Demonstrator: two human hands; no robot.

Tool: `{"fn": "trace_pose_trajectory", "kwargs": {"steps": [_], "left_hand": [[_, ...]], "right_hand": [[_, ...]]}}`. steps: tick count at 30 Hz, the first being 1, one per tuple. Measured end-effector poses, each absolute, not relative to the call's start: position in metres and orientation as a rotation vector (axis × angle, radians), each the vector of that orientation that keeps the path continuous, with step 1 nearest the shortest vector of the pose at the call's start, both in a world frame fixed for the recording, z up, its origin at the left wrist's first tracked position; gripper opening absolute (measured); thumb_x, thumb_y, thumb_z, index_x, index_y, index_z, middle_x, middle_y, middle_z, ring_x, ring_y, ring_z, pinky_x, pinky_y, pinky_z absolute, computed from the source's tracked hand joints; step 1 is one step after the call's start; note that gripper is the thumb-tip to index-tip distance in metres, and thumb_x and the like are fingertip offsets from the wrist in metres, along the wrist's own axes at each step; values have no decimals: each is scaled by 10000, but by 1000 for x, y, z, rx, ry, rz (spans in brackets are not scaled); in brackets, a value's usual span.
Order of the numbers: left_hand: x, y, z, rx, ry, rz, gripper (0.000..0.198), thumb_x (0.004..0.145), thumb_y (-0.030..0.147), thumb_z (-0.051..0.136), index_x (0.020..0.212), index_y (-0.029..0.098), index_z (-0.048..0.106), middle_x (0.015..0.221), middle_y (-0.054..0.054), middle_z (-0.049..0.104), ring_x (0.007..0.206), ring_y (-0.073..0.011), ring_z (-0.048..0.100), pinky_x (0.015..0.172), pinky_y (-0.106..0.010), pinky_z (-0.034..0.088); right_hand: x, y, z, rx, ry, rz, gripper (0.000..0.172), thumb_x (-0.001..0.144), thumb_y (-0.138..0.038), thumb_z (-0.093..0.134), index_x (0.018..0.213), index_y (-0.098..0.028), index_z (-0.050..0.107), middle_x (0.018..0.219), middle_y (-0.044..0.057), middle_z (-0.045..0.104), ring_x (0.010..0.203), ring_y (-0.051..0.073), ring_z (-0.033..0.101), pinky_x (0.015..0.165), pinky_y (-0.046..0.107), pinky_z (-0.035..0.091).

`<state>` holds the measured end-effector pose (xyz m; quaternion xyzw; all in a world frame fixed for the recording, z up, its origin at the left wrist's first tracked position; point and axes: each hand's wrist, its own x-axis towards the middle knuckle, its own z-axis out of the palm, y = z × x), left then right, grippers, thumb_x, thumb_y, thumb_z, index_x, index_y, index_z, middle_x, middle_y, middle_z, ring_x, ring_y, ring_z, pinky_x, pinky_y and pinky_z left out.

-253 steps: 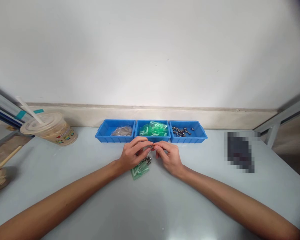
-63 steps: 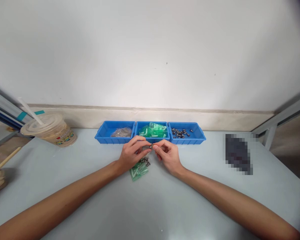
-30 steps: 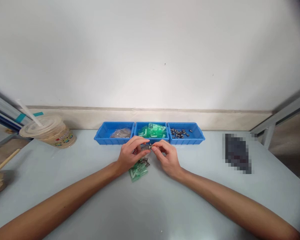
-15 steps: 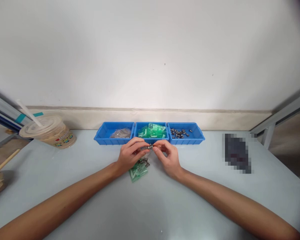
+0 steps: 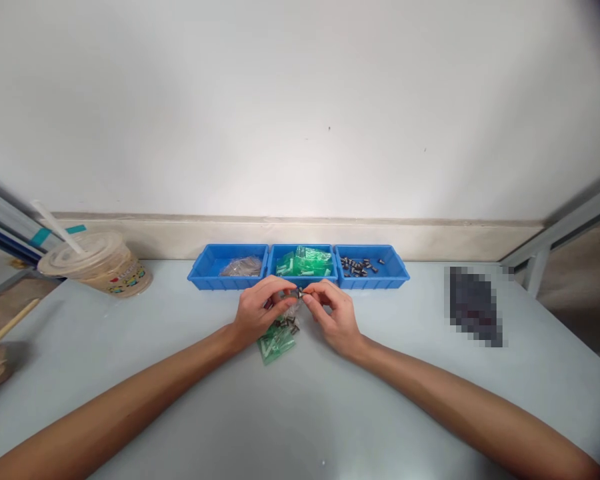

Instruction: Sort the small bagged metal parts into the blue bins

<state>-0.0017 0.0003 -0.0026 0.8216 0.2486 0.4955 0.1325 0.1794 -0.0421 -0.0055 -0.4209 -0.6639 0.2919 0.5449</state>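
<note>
My left hand (image 5: 261, 308) and my right hand (image 5: 336, 315) meet in front of the middle bin, fingertips pinched around a small metal screw (image 5: 301, 293). Its ends are partly hidden by the fingers, so its exact shape cannot be made out. Beneath my left hand several dark screws (image 5: 292, 325) lie loose on the table. Beside them rests a green plastic bag (image 5: 279, 348) with pale pieces inside, partly covered by my left hand. A bit of clear plastic (image 5: 293, 309) shows between the two hands.
Three blue bins stand in a row by the wall: the left bin (image 5: 204, 267) with clear bags, the middle bin (image 5: 304, 282) with green bags, the right bin (image 5: 390, 275) with several dark screws. A lidded cup (image 5: 123, 273) is far left, a blurred dark patch (image 5: 473, 303) right.
The fingertips of my right hand have shifted slightly to the left, and the screw between the hands has turned. The bins and the green bag stay where they were.
</note>
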Motion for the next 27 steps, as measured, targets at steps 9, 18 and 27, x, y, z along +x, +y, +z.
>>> {"fn": "trace_pose_trajectory", "kwargs": {"steps": [9, 18, 27], "left_hand": [[0, -3, -2, 2544, 647, 1540, 205, 836, 169, 681, 1038, 176, 646, 895, -37, 661, 635, -66, 569, 558, -160, 483], [1, -4, 1, 2582, 626, 1524, 126, 843, 190, 671, 968, 175, 655, 864, -34, 665, 671, -87, 612, 587, -176, 506], [0, -2, 1, 2403, 772, 1451, 103, 883, 211, 613, 951, 159, 672, 870, -61, 669, 653, -94, 594, 545, -181, 484]], "right_hand": [[180, -43, -4, -1000, -1611, 682, 179, 933, -296, 531, 840, -191, 641, 718, 4, 552, 642, 132, 480, 608, 260, 385], [181, -41, 0, -1013, -1617, 650, 314, 932, -309, 533, 659, -178, 615, 598, -14, 507, 576, 121, 458, 570, 259, 357], [179, -43, -5, -918, -1588, 646, 187, 888, -234, 597, 1060, -213, 666, 808, 31, 617, 689, 143, 557, 604, 263, 467]]}}
